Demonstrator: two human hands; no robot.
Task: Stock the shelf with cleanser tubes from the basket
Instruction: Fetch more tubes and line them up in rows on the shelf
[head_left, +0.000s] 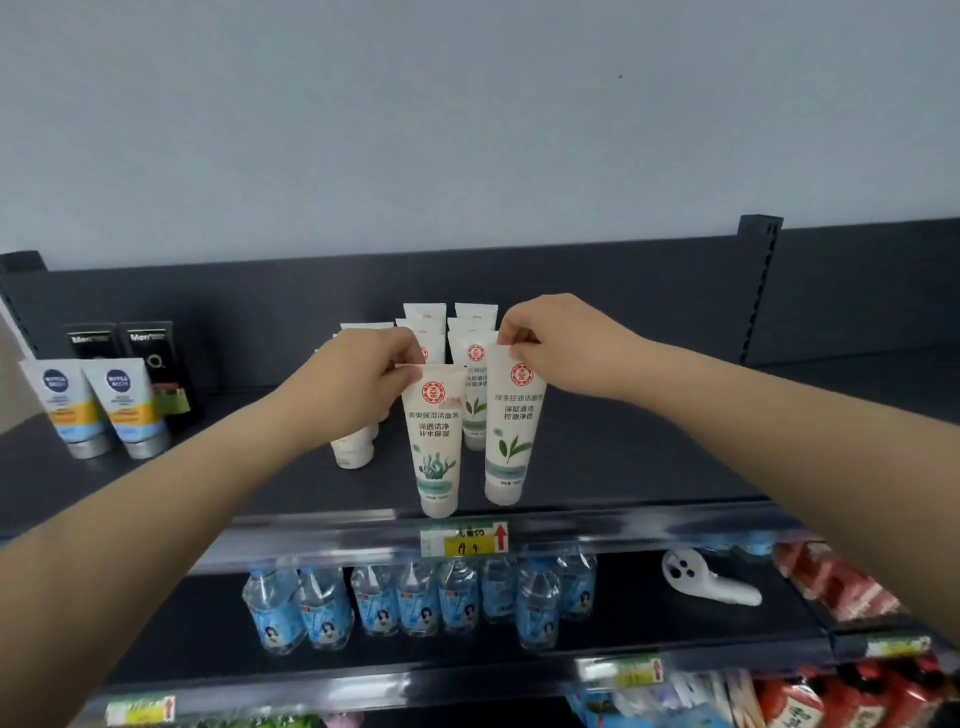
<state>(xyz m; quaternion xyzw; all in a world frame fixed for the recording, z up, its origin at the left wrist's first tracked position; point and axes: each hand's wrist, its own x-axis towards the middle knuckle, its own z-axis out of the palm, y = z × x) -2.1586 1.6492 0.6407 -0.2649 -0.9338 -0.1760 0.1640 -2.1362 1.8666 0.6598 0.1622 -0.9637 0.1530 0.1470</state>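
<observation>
The left hand pinches the flat crimped top of a seaweed tube between thumb and fingers. The tube stands cap-down, with its cap at the front edge of the top shelf. The right hand pinches the top of a leaf tube in the same way. This tube also stands cap-down, just to the right of the first and a little further back.

Behind both, rows of matching white tubes run toward the shelf's back wall. Two blue-capped tubes and two black boxes stand near the shelf's left end. A yellow price label sits on the front rail below the held tubes. The shelf beneath carries water bottles, a white handheld device and red packets.
</observation>
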